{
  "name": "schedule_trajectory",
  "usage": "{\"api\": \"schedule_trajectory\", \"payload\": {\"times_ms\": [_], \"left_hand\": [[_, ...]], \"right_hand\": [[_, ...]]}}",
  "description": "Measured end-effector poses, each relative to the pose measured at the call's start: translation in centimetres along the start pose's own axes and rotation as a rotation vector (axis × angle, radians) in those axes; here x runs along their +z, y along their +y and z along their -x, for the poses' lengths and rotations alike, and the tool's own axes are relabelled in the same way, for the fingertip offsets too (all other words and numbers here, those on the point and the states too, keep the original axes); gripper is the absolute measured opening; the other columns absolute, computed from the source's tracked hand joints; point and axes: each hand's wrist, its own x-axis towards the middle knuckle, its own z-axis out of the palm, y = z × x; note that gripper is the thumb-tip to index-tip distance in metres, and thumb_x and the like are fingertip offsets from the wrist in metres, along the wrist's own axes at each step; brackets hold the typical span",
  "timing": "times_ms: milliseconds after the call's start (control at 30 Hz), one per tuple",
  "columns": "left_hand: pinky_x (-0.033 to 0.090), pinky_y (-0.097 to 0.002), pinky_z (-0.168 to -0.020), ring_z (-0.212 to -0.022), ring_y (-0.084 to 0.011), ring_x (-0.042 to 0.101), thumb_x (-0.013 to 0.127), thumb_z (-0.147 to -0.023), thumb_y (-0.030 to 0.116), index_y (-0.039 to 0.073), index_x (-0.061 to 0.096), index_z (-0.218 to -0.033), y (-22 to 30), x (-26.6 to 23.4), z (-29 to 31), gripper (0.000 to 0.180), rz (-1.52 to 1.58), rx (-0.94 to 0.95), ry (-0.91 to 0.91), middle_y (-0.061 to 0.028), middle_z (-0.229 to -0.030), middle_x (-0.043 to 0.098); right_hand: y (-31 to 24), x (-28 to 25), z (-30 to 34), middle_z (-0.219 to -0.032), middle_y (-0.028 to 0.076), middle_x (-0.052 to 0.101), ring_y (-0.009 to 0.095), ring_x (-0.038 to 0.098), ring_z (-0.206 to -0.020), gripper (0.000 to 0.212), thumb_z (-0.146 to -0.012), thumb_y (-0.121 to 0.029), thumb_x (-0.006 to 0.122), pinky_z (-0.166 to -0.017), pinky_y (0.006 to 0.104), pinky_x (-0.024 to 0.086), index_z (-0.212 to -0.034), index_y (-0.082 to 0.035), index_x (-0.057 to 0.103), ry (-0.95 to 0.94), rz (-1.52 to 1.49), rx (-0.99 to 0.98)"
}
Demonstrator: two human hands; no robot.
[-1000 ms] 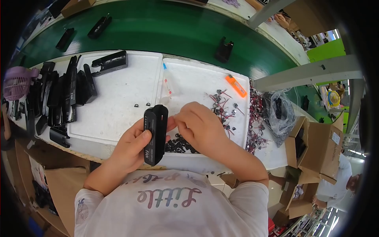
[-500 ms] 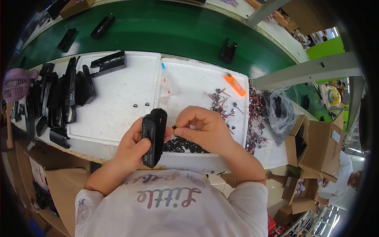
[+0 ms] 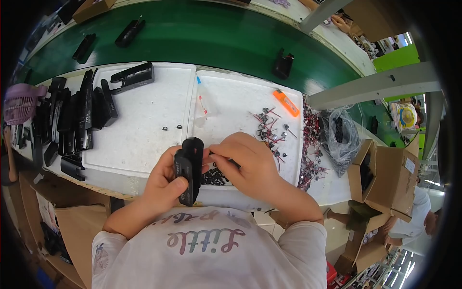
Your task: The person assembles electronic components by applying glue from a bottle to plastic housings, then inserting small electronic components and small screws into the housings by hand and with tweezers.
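My left hand (image 3: pixel 166 185) is wrapped round a long black plastic housing (image 3: pixel 189 173) with a rounded top, its thumb pressed on the printed face. The housing is held upright above the near edge of the white foam trays. At its right side, my right hand (image 3: pixel 248 161) pinches a small black part (image 3: pixel 210 152) between thumb and forefinger. The fingers largely hide this part, and whether it touches the housing cannot be seen. Under my right hand lies a heap of small black pieces (image 3: pixel 214 177). Small wired components (image 3: pixel 269 132) are scattered beyond it.
Several black housings (image 3: pixel 72 113) are piled at left beside a purple handheld fan (image 3: pixel 21 103). A glue bottle (image 3: pixel 202 103) and an orange tool (image 3: pixel 286 103) lie on the right foam tray (image 3: pixel 231 86). Behind runs a green conveyor belt (image 3: pixel 207 38); cardboard boxes (image 3: pixel 392 178) stand at right.
My right hand has shifted slightly and brought the small part closer to the housing's side. The housing has tilted and moved a little right. Black housings on the belt have slid right.
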Motion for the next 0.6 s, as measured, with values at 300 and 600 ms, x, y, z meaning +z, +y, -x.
{"api": "schedule_trajectory", "payload": {"times_ms": [300,600], "left_hand": [[0.033,-0.0338,-0.100,-0.120,-0.0202,0.042,0.062,-0.083,0.017,0.004,0.029,-0.128,-0.1,-0.1,0.3,0.058,-0.019,0.018,-0.063,-0.0162,-0.135,0.038],[0.038,-0.0340,-0.090,-0.115,-0.0217,0.041,0.063,-0.075,-0.004,0.007,0.031,-0.127,-0.5,0.4,0.1,0.062,-0.212,0.172,-0.162,-0.0144,-0.130,0.035]], "right_hand": [[-0.5,0.0,0.1,-0.073,0.008,0.059,0.020,0.057,-0.064,0.017,-0.071,0.005,0.066,-0.054,0.0281,0.043,-0.086,-0.001,0.060,0.083,0.092,-0.061],[-1.4,1.5,0.6,-0.078,0.007,0.057,0.016,0.055,-0.065,0.021,-0.068,0.005,0.069,-0.054,0.0247,0.043,-0.085,-0.003,0.060,0.159,-0.139,-0.128]]}}
